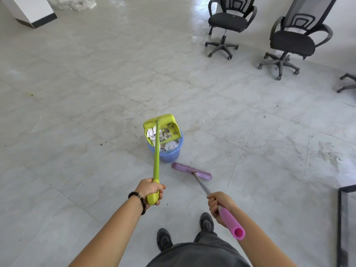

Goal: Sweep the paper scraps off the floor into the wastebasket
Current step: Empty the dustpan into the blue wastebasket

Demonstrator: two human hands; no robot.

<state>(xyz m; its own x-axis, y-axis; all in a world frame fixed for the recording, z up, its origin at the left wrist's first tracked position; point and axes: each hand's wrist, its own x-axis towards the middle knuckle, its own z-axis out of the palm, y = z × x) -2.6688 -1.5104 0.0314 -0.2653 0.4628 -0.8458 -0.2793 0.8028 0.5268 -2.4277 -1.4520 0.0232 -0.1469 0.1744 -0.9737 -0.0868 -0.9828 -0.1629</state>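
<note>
Hiding the far rim of the wastebasket (170, 154), a tilted green dustpan (168, 120)

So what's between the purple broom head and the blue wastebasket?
Only a narrow strip of bare floor tile, in the head view; the purple broom head lies just short of the blue wastebasket.

My lime-green dustpan (169, 122) hung tilted over the small blue wastebasket (169, 154), its long handle gripped in my left hand (150, 189). Crumpled white and printed paper scraps (152, 133) lay in its tray and in the basket beneath. The broom (191, 171) rested its purple head on the floor (96, 170) just beside the upright basket, its grey shaft rising to the pink grip held in my right hand (221, 205).
</note>
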